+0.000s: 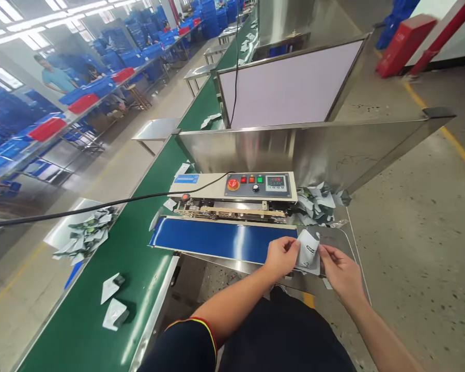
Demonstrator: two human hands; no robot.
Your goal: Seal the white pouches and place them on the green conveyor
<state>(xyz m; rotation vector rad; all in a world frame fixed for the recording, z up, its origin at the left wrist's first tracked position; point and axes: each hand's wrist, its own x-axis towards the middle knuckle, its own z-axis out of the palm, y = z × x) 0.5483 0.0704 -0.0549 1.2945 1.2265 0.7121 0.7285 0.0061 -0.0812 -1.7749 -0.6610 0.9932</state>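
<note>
Between my two hands is a small white pouch with dark print, at the right end of a blue belt. My left hand pinches its left edge, and my right hand has thumb and fingers closed at its right edge. Just behind the belt stands a band sealing machine with a red knob, coloured buttons and a lit display. A heap of similar pouches lies at the machine's right end, a little beyond my hands.
A green conveyor runs along the left, carrying two loose pouches. More pouches are piled on a side shelf. A black cable crosses the conveyor. A steel partition rises behind the machine. One person stands far left.
</note>
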